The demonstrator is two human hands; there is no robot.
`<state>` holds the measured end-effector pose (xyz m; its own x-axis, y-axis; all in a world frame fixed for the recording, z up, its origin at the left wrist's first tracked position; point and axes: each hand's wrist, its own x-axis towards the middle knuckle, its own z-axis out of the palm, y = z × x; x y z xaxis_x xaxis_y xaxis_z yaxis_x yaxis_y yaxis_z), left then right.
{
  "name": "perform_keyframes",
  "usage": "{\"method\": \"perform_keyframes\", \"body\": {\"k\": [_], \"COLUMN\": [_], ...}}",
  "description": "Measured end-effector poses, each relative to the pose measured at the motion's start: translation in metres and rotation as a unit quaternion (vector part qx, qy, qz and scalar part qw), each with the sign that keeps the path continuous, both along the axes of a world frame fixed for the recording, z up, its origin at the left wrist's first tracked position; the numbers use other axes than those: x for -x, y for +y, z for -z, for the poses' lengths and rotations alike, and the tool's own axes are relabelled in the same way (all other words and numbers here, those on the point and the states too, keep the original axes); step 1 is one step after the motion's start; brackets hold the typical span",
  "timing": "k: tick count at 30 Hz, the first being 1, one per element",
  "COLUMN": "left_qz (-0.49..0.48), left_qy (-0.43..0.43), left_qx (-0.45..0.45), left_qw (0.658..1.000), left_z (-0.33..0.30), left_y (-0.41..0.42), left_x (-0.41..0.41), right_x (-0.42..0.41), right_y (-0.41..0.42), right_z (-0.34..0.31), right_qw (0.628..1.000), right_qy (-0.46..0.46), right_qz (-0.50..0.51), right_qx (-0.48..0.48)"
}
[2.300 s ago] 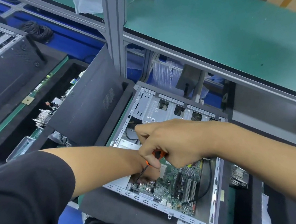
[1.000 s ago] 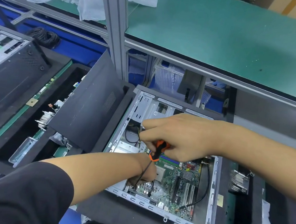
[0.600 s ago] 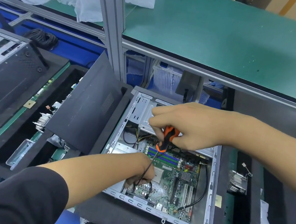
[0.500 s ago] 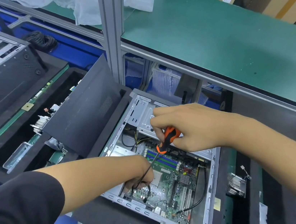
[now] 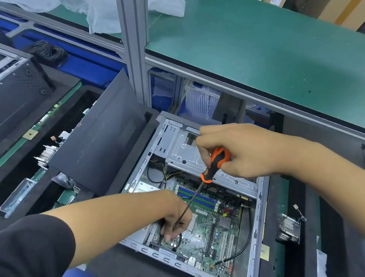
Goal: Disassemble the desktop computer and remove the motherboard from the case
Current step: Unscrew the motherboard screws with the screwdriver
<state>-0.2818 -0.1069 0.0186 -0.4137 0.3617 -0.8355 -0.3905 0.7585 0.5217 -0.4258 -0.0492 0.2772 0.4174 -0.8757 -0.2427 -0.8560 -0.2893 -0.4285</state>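
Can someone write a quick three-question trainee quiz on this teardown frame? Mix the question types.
1. True or false: the motherboard is already out of the case.
2. Which hand grips the screwdriver by its orange handle?
A. left hand
B. right hand
C. both
3. Fill in: the left hand reaches down onto the ______ near the case's front-left corner, where the screwdriver's tip points.

Key
1. False: it lies inside the open case.
2. B: the right hand.
3. motherboard; what its fingers hold, if anything, cannot be told.
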Motion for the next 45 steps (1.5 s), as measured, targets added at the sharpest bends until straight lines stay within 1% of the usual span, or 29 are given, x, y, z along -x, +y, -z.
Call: {"method": "perform_keyframes", "body": {"k": [2,3,5,6,8,11,13,15,18,22,25,28,30,33,36,41,45], "left_qz": [-0.015,-0.031,-0.065,-0.078,-0.119,-0.195,-0.209,-0.204,-0.176,-0.186,-0.199,-0.184,-0.164,-0.133,-0.121,-0.016,-0.007], "left_qy": [0.005,0.007,0.026,0.044,0.08,0.124,0.156,0.188,0.237,0.268,0.306,0.347,0.375,0.417,0.397,0.361,0.357], "left_qx": [0.0,-0.002,-0.007,-0.012,-0.036,-0.066,-0.063,-0.044,-0.014,-0.025,-0.042,-0.058,-0.063,-0.059,-0.061,0.008,0.068], "left_qw": [1.0,0.999,0.998,0.996,0.989,0.971,0.963,0.96,0.955,0.945,0.93,0.918,0.91,0.897,0.908,0.932,0.932], "left_z": [0.002,0.002,0.002,0.002,0.0,-0.003,-0.005,-0.007,-0.017,-0.041,-0.069,-0.098,-0.112,-0.122,-0.111,-0.064,-0.032], "left_y": [0.002,0.003,0.003,0.002,0.001,0.001,0.002,0.006,0.014,0.034,0.051,0.069,0.084,0.115,0.147,0.193,0.219], "left_x": [-0.001,-0.001,-0.001,0.0,0.001,0.003,0.004,0.005,0.008,0.02,0.04,0.07,0.09,0.12,0.146,0.169,0.171], "right_x": [0.002,0.004,0.012,0.018,0.032,0.047,0.053,0.056,0.061,0.064,0.067,0.078,0.088,0.101,0.112,0.125,0.132], "right_y": [-0.002,-0.002,-0.003,-0.004,-0.004,0.001,0.006,0.011,0.017,0.029,0.041,0.057,0.069,0.091,0.116,0.158,0.179], "right_z": [0.003,0.005,0.009,0.013,0.025,0.044,0.055,0.061,0.061,0.047,0.025,-0.003,-0.022,-0.034,-0.02,0.019,0.034], "right_qw": [1.0,0.998,0.984,0.971,0.942,0.887,0.84,0.809,0.785,0.768,0.752,0.709,0.691,0.694,0.717,0.749,0.766], "right_qy": [-0.029,-0.059,-0.147,-0.193,-0.274,-0.363,-0.41,-0.429,-0.437,-0.447,-0.455,-0.466,-0.466,-0.449,-0.415,-0.391,-0.368], "right_qz": [0.007,0.023,0.087,0.123,0.185,0.286,0.351,0.393,0.424,0.436,0.433,0.454,0.459,0.456,0.466,0.462,0.46], "right_qx": [-0.007,-0.019,-0.054,-0.065,-0.054,0.017,0.056,0.088,0.109,0.144,0.202,0.271,0.308,0.329,0.31,0.269,0.256]}}
